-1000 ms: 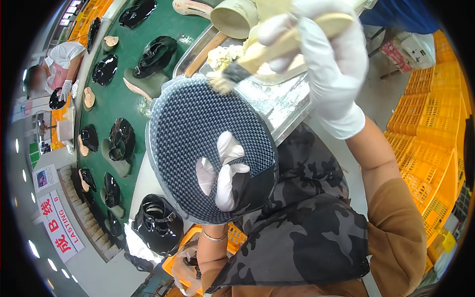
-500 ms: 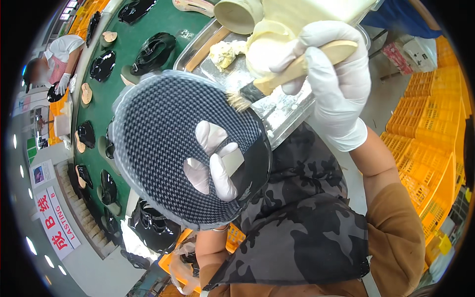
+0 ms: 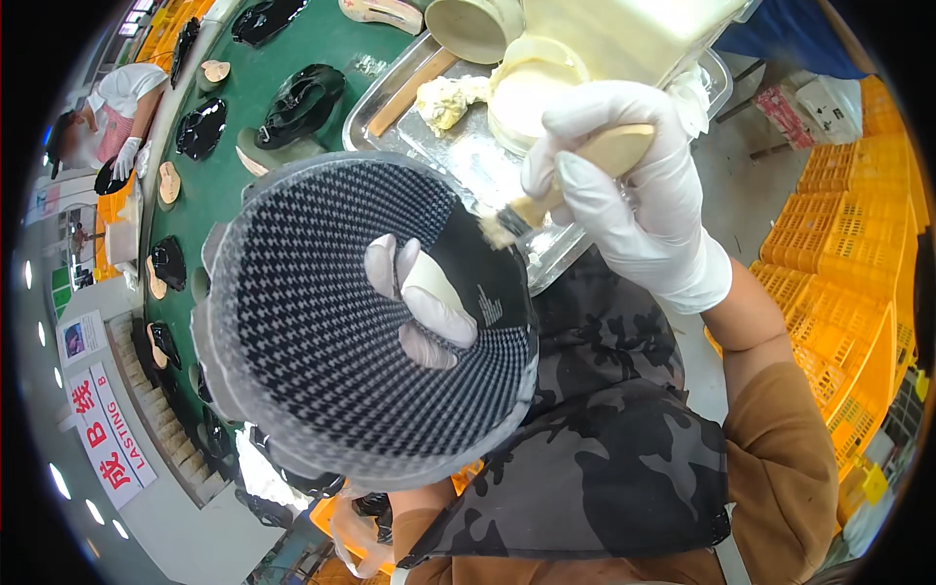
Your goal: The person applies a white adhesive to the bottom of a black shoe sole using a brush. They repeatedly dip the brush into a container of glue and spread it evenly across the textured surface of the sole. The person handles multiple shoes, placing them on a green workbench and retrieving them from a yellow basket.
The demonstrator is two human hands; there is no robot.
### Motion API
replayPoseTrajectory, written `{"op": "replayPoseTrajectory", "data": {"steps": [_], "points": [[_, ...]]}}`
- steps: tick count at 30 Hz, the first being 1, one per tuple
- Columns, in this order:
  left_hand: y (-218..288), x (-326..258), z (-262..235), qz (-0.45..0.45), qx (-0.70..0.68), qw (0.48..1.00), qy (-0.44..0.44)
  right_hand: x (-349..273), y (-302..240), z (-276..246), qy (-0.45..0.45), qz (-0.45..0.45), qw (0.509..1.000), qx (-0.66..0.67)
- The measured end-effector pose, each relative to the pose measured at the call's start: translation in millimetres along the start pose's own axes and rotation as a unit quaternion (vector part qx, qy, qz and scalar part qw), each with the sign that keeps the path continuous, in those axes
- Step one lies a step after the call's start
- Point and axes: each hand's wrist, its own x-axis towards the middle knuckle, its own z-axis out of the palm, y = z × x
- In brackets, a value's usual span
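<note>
My left hand (image 3: pixel 439 317), in a white glove, shows only its fingers inside a boot-like upper (image 3: pixel 322 390) lined in black-and-grey houndstooth fabric. Those fingers are closed around a small pale flat piece (image 3: pixel 431 279), beside a plain black patch of the lining; the rest of the hand is hidden. In my gloved right hand (image 3: pixel 648 214) is a brush (image 3: pixel 616 151) with a wooden handle, gripped between thumb and fingers. Its light bristles point at the upper's right edge; whether they touch it I cannot tell.
A metal tray (image 3: pixel 380 83) carries an open tub of cream paste (image 3: pixel 536 93) and a wooden stick. Black shoe uppers (image 3: pixel 302 102) and shoe lasts lie along a green conveyor belt (image 3: pixel 366 39). Yellow crates (image 3: pixel 829 244) are stacked at right. Another person (image 3: pixel 122 112) works at far left.
The upper has tilted, so more of its inside and black patch shows. My right hand has come down and a little left with the brush, uncovering the paste tub.
</note>
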Motion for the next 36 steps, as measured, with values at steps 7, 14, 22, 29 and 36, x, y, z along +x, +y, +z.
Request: {"op": "replayPoseTrajectory", "data": {"steps": [7, 14, 22, 29, 36], "points": [[18.1, 35.1, 29.3, -0.031, -0.045, 0.963, 0.265, 0.8, -15.6, -3.5, 0.039, 0.008, 0.998, 0.042], [6.8, 14.2, 56.2, -0.040, -0.134, 0.921, 0.362, -4.4, -10.9, -6.3, -0.017, 0.057, 0.997, 0.057], [9.0, 28.9, -10.6, -0.151, -0.235, 0.960, 0.004, -11.0, -42.9, -12.9, 0.048, 0.132, 0.964, 0.225], [7.2, 17.3, -7.0, -0.156, -0.232, 0.959, 0.045, -10.8, -5.3, -12.7, 0.004, -0.003, 0.999, 0.040], [-1.3, 42.0, 21.3, 0.007, 0.020, 0.973, 0.229, -13.2, -37.6, -9.4, -0.021, 0.141, 0.956, 0.256]]}}
